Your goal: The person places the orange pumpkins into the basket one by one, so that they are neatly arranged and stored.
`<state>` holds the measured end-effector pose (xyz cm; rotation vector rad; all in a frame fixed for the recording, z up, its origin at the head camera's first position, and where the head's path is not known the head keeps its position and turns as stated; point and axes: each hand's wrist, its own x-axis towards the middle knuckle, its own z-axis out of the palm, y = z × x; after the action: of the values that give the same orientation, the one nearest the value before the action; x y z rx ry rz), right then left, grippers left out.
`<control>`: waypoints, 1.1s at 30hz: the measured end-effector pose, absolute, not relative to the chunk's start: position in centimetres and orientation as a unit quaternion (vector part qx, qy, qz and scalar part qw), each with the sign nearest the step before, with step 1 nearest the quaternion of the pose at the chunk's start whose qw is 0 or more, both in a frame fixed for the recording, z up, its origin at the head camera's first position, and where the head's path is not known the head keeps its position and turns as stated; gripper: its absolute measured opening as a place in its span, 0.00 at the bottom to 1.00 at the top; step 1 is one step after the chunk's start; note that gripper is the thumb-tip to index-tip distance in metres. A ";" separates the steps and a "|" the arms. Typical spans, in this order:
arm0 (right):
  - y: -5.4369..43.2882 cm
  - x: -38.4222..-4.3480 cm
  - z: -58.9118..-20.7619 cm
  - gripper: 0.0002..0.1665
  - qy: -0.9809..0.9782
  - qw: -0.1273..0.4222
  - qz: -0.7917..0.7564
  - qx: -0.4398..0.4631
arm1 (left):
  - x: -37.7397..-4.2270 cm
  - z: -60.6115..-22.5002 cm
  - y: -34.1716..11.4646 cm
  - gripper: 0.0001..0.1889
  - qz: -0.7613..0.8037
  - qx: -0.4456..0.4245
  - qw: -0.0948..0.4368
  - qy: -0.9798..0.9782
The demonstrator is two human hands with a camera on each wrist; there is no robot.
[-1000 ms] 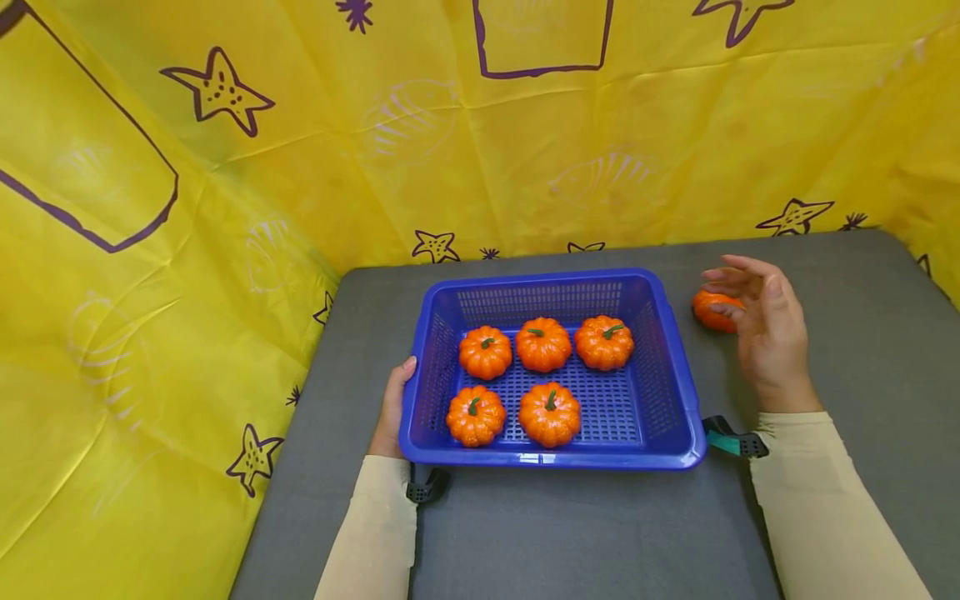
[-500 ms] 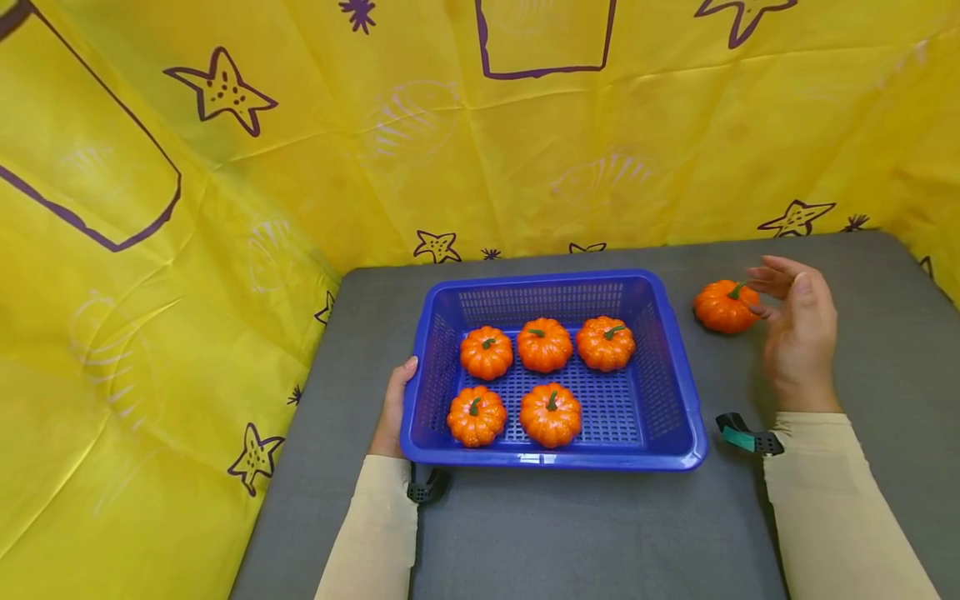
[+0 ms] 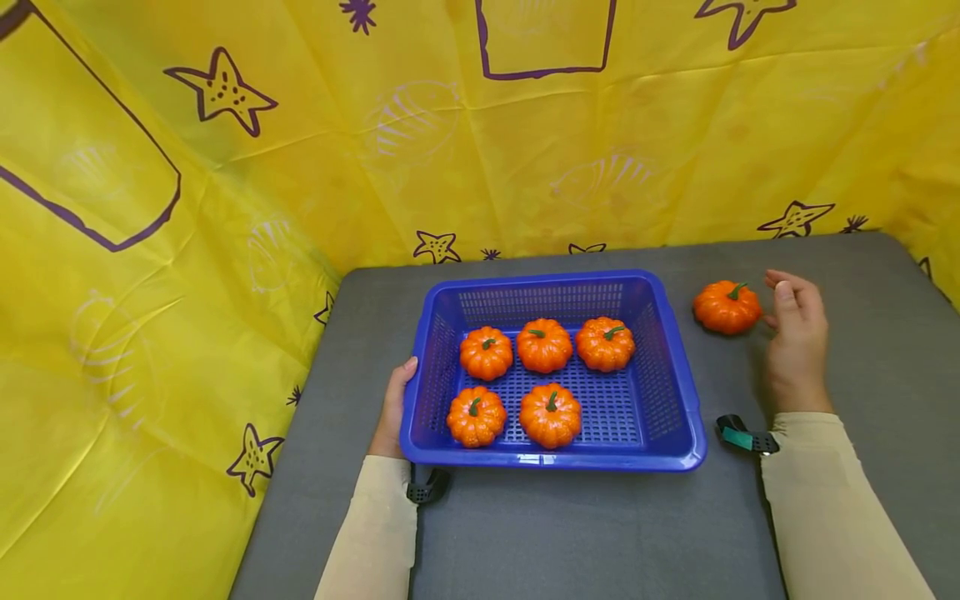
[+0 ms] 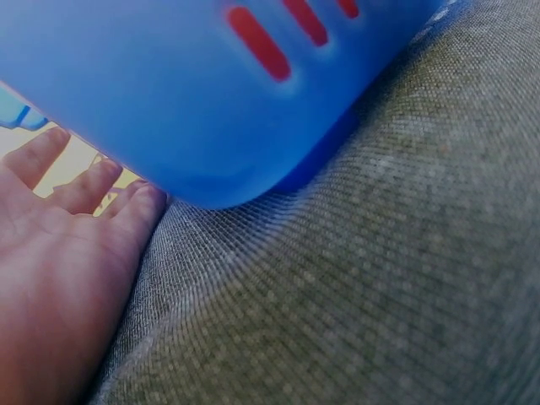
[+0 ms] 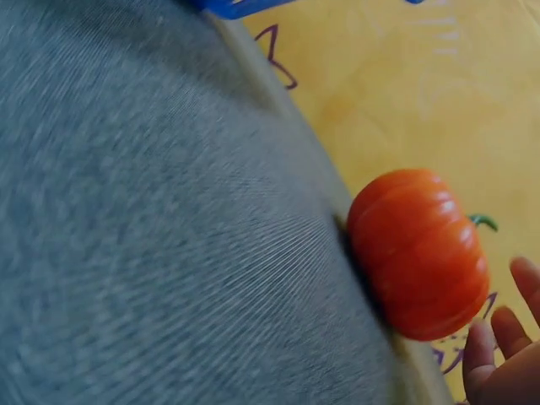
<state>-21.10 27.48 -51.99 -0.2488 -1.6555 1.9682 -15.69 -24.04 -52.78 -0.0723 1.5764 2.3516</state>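
Observation:
A blue plastic basket with perforated walls stands on the grey table, and several small orange pumpkins with green stems sit inside it. My left hand holds the basket's left side. In the left wrist view, the left hand's fingers lie by the outside of the blue wall. Right of the basket, another orange pumpkin rests on the table. My right hand is just to the right of this pumpkin, fingers relaxed, holding nothing. A narrow gap separates its fingertips from the pumpkin in the right wrist view.
The grey cloth-covered table extends in front of the basket and out to the right. Yellow fabric printed with starfish and fish hangs behind and on the left. Dark wrist straps are worn on both wrists.
My right hand has shifted right, off the lone pumpkin it partly covered, uncovering it. Over the last half second it has turned slightly and come a little lower. The left hand and basket stay put.

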 end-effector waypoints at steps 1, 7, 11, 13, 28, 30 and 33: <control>27.6 -21.1 -52.2 0.18 -0.628 0.265 0.725 -0.098 | -15.7 -52.8 -24.0 0.40 0.820 -0.025 0.154 0.550; 27.8 -21.1 -53.3 0.25 -0.737 0.213 0.632 -0.106 | -15.7 -52.8 -24.0 0.40 0.819 -0.028 0.152 0.553; 27.9 -21.2 -53.7 0.34 -0.776 0.183 0.595 -0.102 | -15.7 -52.9 -24.0 0.40 0.820 -0.027 0.151 0.552; 27.9 -21.3 -53.8 0.38 -0.791 0.168 0.579 -0.105 | -15.7 -52.9 -24.1 0.40 0.820 -0.024 0.151 0.551; 27.9 -21.3 -54.3 0.50 -0.839 0.129 0.520 -0.093 | -15.6 -52.8 -24.2 0.40 0.820 -0.023 0.153 0.552; 27.9 -21.3 -54.3 0.50 -0.840 0.131 0.518 -0.092 | -15.6 -52.8 -24.2 0.40 0.820 -0.021 0.154 0.551; 27.9 -21.2 -54.3 0.49 -0.839 0.135 0.518 -0.094 | -15.7 -52.8 -24.2 0.40 0.820 -0.020 0.156 0.550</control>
<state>-21.25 27.85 -54.27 -0.2722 -2.4321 1.5008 -15.65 -24.19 -52.81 -0.0564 1.5755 2.3494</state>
